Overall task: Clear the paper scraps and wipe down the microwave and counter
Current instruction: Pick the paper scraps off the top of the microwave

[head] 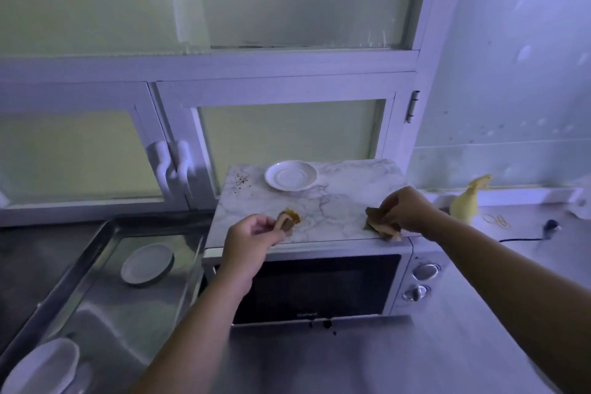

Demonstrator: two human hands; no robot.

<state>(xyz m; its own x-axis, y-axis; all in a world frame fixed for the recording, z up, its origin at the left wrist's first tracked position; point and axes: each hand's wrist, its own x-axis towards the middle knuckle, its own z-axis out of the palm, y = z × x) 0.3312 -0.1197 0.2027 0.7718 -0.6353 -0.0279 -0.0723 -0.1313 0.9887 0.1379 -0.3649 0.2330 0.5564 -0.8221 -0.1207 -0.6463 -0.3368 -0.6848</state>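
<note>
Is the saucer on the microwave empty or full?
Empty: the saucer on the microwave shows only bare white inside.

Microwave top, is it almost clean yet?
Not yet; nothing looks finished. In hand: the left hand pinches a brown paper scrap, and the right hand grips a brown wad, scrap or cloth I cannot tell, at the front edge of the microwave top. Left: dark specks beside the white saucer, and dark drips on the counter below the door.

Arms outstretched, left hand (252, 233) pinching a scrap (290, 218), right hand (406, 211) gripping a wad (373, 217)
</note>
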